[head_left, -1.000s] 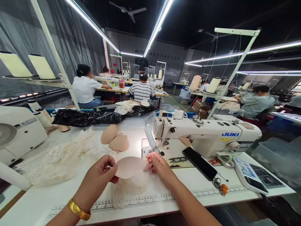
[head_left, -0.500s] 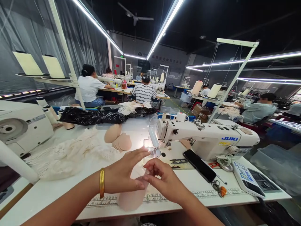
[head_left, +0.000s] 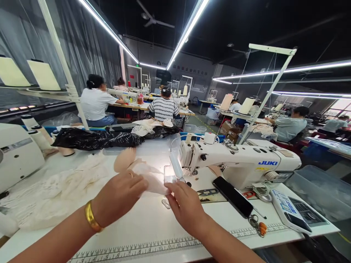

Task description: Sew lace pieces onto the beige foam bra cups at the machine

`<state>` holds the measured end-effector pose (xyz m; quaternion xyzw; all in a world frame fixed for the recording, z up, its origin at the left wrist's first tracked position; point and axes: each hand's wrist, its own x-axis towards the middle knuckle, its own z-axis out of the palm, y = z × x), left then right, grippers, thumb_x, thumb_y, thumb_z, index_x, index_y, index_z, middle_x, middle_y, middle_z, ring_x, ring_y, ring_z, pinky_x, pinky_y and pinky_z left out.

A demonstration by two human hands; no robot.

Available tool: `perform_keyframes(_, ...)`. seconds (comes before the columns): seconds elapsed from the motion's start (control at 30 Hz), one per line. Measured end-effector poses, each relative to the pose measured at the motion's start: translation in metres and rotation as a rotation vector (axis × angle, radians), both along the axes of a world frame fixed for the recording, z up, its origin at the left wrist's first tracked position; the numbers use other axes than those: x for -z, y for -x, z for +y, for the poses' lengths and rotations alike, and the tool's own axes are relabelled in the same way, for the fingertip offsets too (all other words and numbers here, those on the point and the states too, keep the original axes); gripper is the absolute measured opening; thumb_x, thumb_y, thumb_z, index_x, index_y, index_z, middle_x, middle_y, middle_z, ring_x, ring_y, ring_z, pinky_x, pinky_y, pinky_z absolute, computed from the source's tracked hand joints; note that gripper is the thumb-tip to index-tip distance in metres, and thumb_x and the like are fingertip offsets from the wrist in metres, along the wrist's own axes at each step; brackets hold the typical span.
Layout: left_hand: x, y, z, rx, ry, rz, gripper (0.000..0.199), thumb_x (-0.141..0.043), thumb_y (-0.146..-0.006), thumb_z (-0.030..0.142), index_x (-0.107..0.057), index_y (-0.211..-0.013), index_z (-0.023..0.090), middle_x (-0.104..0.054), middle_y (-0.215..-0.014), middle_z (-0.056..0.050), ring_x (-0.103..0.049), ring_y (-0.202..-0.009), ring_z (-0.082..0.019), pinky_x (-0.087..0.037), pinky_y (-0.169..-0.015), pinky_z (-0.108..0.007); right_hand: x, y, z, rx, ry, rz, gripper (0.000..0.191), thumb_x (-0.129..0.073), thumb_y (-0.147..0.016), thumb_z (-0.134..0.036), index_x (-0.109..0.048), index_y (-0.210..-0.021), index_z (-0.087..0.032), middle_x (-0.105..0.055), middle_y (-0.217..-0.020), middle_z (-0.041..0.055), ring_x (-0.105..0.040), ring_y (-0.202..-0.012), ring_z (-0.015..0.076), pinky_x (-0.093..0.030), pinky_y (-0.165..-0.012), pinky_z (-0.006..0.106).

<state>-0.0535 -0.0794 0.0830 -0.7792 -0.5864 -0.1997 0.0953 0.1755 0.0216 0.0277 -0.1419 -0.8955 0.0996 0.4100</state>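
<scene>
A thin, pale, sheer fabric piece [head_left: 155, 181] is stretched between my two hands, just left of the needle area of the white sewing machine [head_left: 236, 160]. My left hand [head_left: 117, 195], with a gold bangle at the wrist, pinches its left side. The fingertips of my right hand [head_left: 185, 204] are closed on its right end. Beige rounded pieces [head_left: 124, 160] lie behind the fabric, partly covered by it. A small whitish scrap [head_left: 166, 203] rests on the table between my hands.
Lace fabric [head_left: 65, 182] spreads over the left of the table. Right of the hands are thread snips [head_left: 207, 192], a phone [head_left: 233, 196], keys [head_left: 257, 224] and a control box [head_left: 290, 210]. A ruler strip [head_left: 142, 249] runs along the front edge. Several people sit at machines beyond.
The sheer piece has moved up from the front edge and is now spread between both hands. My left hand has gone from open fingers to a pinch. The view has shifted slightly.
</scene>
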Motion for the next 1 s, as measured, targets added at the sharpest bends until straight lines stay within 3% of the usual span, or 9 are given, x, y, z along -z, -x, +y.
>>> perform_keyframes(0.1, 0.02, -0.015, 0.003, 0.141, 0.227, 0.118, 0.017, -0.051, -0.087, 0.009, -0.058, -0.083, 0.023, -0.069, -0.081, -0.002, -0.062, -0.072, -0.023, -0.041, -0.066, -0.035, 0.027, -0.005, 0.025, -0.05, -0.087, -0.211, 0.022, -0.051, -0.095, -0.012, -0.066, -0.089, -0.026, -0.064, -0.079, 0.0005, -0.053, -0.07, 0.018, -0.036, -0.062, 0.029)
perform_keyframes(0.2, 0.035, -0.035, 0.023, 0.269, 0.206, 0.15, 0.023, -0.051, -0.084, -0.001, -0.059, -0.085, 0.021, -0.069, -0.088, -0.002, -0.062, -0.079, -0.023, -0.044, -0.071, -0.035, 0.039, -0.016, 0.047, -0.137, -0.069, -0.321, 0.024, -0.051, -0.096, -0.013, -0.061, -0.078, -0.025, -0.058, -0.074, -0.0022, -0.046, -0.068, 0.0162, -0.03, -0.06, 0.028)
perform_keyframes(0.33, 0.05, -0.049, 0.066, 0.34, 0.154, 0.25, 0.027, -0.055, -0.076, -0.006, -0.058, -0.082, 0.02, -0.068, -0.09, -0.003, -0.059, -0.077, -0.021, -0.042, -0.068, -0.033, 0.039, -0.027, 0.065, -0.153, -0.053, -0.418, 0.024, -0.049, -0.099, -0.015, -0.063, -0.082, -0.025, -0.059, -0.076, -0.002, -0.046, -0.071, 0.0168, -0.029, -0.06, 0.029)
perform_keyframes(0.43, 0.068, -0.048, 0.084, 0.308, 0.122, 0.303, 0.023, -0.058, -0.078, -0.003, -0.055, -0.076, 0.02, -0.063, -0.08, -0.002, -0.055, -0.069, -0.021, -0.038, -0.062, -0.033, 0.04, -0.034, 0.072, -0.125, -0.077, -0.436, 0.03, -0.043, -0.101, -0.011, -0.068, -0.098, -0.027, -0.069, -0.092, 0.0008, -0.055, -0.084, 0.0192, -0.039, -0.067, 0.029)
perform_keyframes(0.57, 0.089, -0.041, 0.083, 0.255, 0.03, 0.197, 0.024, -0.05, -0.085, -0.003, -0.054, -0.077, 0.02, -0.061, -0.083, -0.003, -0.053, -0.072, -0.021, -0.04, -0.065, -0.033, 0.043, -0.043, 0.077, -0.104, -0.02, -0.358, 0.036, -0.042, -0.1, -0.009, -0.068, -0.118, -0.028, -0.071, -0.109, 0.006, -0.059, -0.094, 0.0216, -0.049, -0.079, 0.033)
perform_keyframes(0.73, 0.089, -0.038, 0.082, 0.302, 0.058, 0.083, 0.026, -0.041, -0.091, -0.001, -0.053, -0.079, 0.018, -0.062, -0.089, -0.005, -0.054, -0.08, -0.021, -0.045, -0.072, -0.033, 0.041, -0.046, 0.078, -0.081, 0.016, -0.394, 0.036, -0.046, -0.096, -0.005, -0.068, -0.117, -0.025, -0.069, -0.103, 0.0067, -0.056, -0.086, 0.021, -0.048, -0.074, 0.032)
perform_keyframes(1.0, 0.1, -0.039, 0.089, 0.226, 0.016, 0.0, 0.028, -0.038, -0.094, 0.0, -0.054, -0.078, 0.017, -0.051, -0.077, -0.005, -0.046, -0.071, -0.021, -0.034, -0.062, -0.031, 0.045, -0.042, 0.077, -0.057, 0.019, -0.392, 0.044, -0.052, -0.09, 0.0, -0.064, -0.124, -0.025, -0.065, -0.103, 0.0054, -0.055, -0.087, 0.0199, -0.045, -0.073, 0.03)
